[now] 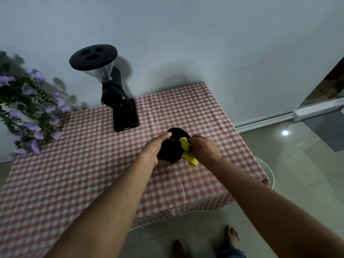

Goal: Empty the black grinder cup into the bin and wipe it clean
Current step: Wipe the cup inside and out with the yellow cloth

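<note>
I hold the black grinder cup (172, 148) above the checked tablecloth, tilted with its open mouth facing away from me. My left hand (155, 148) wraps around its left side, thumb near the rim. My right hand (202, 148) pinches a yellow cloth (187, 150) and presses it against the cup's right side at the rim. Part of the cloth hangs loose below my right hand. The inside of the cup is hidden from view.
A black coffee grinder (119, 101) with a clear hopper stands at the back of the table (74, 174). Purple flowers (28, 112) hang at the left. A white round object (268, 172), partly hidden by the table's right corner, stands on the tiled floor. My bare feet show below.
</note>
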